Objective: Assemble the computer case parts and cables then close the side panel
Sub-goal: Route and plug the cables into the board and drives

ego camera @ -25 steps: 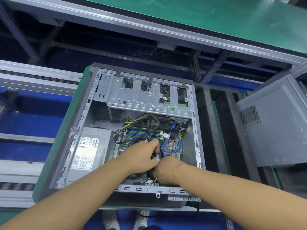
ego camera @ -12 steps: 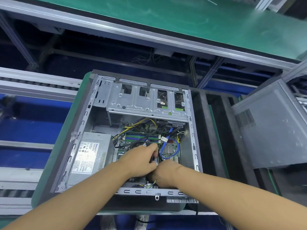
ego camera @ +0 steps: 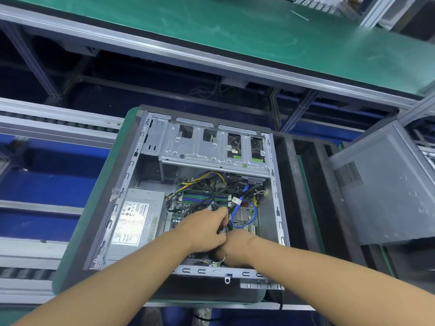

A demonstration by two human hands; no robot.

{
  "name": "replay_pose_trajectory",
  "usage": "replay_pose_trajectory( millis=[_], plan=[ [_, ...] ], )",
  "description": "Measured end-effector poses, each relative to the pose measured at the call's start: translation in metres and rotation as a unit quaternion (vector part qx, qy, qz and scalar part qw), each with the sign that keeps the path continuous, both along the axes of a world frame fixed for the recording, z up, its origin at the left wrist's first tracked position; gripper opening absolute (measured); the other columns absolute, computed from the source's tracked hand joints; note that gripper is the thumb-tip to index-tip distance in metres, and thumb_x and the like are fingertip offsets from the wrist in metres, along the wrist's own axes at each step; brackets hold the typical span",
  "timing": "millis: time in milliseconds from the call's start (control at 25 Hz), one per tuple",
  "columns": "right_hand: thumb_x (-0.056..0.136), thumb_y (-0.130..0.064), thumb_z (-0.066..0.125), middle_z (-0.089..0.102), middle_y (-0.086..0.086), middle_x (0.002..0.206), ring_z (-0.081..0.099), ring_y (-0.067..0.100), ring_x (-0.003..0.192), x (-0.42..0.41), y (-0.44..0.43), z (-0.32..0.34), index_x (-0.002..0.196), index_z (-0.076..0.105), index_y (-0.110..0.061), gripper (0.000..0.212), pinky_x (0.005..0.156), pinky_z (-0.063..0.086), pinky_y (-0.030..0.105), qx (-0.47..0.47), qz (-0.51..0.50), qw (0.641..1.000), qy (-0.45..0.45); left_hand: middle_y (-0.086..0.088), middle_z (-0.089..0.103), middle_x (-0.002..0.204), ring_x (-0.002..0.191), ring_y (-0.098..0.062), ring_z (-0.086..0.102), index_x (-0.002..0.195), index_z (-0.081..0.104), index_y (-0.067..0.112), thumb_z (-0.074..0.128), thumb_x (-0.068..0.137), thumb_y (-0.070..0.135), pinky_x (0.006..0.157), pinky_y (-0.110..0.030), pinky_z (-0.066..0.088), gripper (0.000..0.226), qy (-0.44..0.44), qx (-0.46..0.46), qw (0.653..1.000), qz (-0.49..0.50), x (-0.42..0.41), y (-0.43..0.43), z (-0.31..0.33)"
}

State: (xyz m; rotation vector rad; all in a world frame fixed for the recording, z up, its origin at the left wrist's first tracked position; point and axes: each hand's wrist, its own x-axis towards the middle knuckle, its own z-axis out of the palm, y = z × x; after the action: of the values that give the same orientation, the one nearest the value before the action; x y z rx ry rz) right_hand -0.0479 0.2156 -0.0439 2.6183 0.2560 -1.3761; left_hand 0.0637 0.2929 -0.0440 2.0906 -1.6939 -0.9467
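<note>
left hand (ego camera: 204, 228) pinches a dark cable connector (ego camera: 223, 229) over the motherboard (ego camera: 244, 215); right hand (ego camera: 235, 247) touches it from the near side, fingers curled, contents hidden.

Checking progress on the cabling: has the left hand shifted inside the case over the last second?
No: the left hand remains just left of the blue cable loop.

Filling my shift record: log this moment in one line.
left hand pinches small dark part | right hand alongside, grip hidden | open grey metal computer case
</note>
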Motion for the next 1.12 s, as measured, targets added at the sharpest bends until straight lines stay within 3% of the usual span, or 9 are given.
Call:
replay_pose_trajectory(
  millis=[200,360,440,600,680,760,840,1000,1120],
  plan=[
    [0.103,-0.005,0.04,0.064,0.014,0.127,0.063,0.034,0.113,-0.004,0.0,0.004,0.133,0.057,-0.006,0.034,0.073,0.047,0.042,-0.012,-0.018,1.0,0.008,0.006,0.052,0.064,0.06,-0.013,0.049,0.104,0.041,0.027,0.057,0.085,0.025,0.053,-0.034,0.037,0.025,0.011,0.009,1.0,0.002,0.001,0.001,0.005],
    [0.102,-0.003,0.04,0.064,0.019,0.121,0.063,0.037,0.109,-0.014,-0.008,0.024,0.129,0.055,-0.001,0.03,0.084,0.05,0.044,0.065,-0.174,0.983,0.005,0.0,0.06,0.074,0.067,-0.021,0.059,0.133,0.023,0.028,0.06,0.087,0.039,0.06,-0.039,0.049,0.06,0.029,0.013,0.999,0.022,0.0,0.005,0.021],
    [0.102,-0.006,0.041,0.071,0.008,0.099,0.067,0.029,0.092,-0.02,-0.012,0.038,0.117,0.062,-0.005,0.025,0.081,0.054,0.037,0.204,-0.327,0.922,-0.036,0.005,0.06,0.074,0.067,-0.016,0.059,0.137,0.019,0.032,0.06,0.086,0.049,0.06,-0.036,0.048,0.068,0.021,0.001,0.998,0.053,0.006,0.006,0.033],
    [0.104,-0.009,0.043,0.069,-0.003,0.073,0.06,0.011,0.056,-0.023,-0.021,0.063,0.099,0.063,-0.017,0.022,0.052,0.051,0.023,0.374,-0.553,0.731,-0.142,0.011,0.061,0.078,0.078,-0.015,0.061,0.121,0.05,0.025,0.055,0.087,0.061,0.075,-0.034,0.05,0.05,0.004,0.036,0.993,0.115,0.052,-0.001,0.062],
    [0.103,-0.014,0.046,0.067,-0.004,0.069,0.054,0.006,0.051,-0.023,-0.026,0.063,0.097,0.063,-0.021,0.019,0.052,0.048,0.022,0.343,-0.571,0.709,-0.232,0.004,0.063,0.094,0.09,-0.019,0.061,0.123,0.052,0.026,0.046,0.092,0.064,0.073,-0.033,0.045,0.049,-0.095,0.063,0.987,0.111,0.054,-0.002,0.072],
    [0.101,-0.02,0.05,0.064,-0.003,0.066,0.049,0.004,0.051,-0.024,-0.025,0.059,0.098,0.06,-0.028,0.013,0.054,0.043,0.022,0.271,-0.55,0.715,-0.334,-0.005,0.057,0.113,0.107,-0.026,0.054,0.122,0.052,0.025,0.039,0.093,0.066,0.079,-0.037,0.04,0.052,-0.302,0.059,0.947,0.094,0.034,-0.001,0.07],
    [0.098,-0.018,0.051,0.061,-0.002,0.068,0.049,0.007,0.055,-0.025,-0.018,0.054,0.096,0.054,-0.029,0.012,0.054,0.039,0.02,0.231,-0.55,0.692,-0.407,-0.01,0.043,0.116,0.11,-0.029,0.041,0.111,0.054,0.024,0.041,0.093,0.062,0.087,-0.04,0.035,0.044,-0.403,0.006,0.91,0.094,0.004,0.0,0.069],
    [0.093,-0.007,0.052,0.056,0.0,0.094,0.05,0.008,0.073,-0.027,-0.009,0.044,0.092,0.048,-0.024,0.018,0.059,0.039,0.013,0.196,-0.642,0.604,-0.429,-0.007,0.04,0.115,0.106,-0.028,0.042,0.112,0.056,0.022,0.052,0.095,0.033,0.087,-0.038,0.038,0.021,-0.349,-0.074,0.93,0.091,-0.002,-0.007,0.052],
    [0.095,-0.012,0.055,0.052,0.003,0.106,0.052,0.011,0.08,-0.03,-0.005,0.037,0.106,0.04,-0.024,0.022,0.063,0.041,0.022,0.205,-0.697,0.554,-0.406,0.004,0.05,0.113,0.09,-0.013,0.054,0.121,0.052,0.023,0.057,0.094,0.015,0.077,-0.027,0.046,0.029,-0.06,-0.109,0.979,0.162,0.019,-0.015,0.048]
  ],
)
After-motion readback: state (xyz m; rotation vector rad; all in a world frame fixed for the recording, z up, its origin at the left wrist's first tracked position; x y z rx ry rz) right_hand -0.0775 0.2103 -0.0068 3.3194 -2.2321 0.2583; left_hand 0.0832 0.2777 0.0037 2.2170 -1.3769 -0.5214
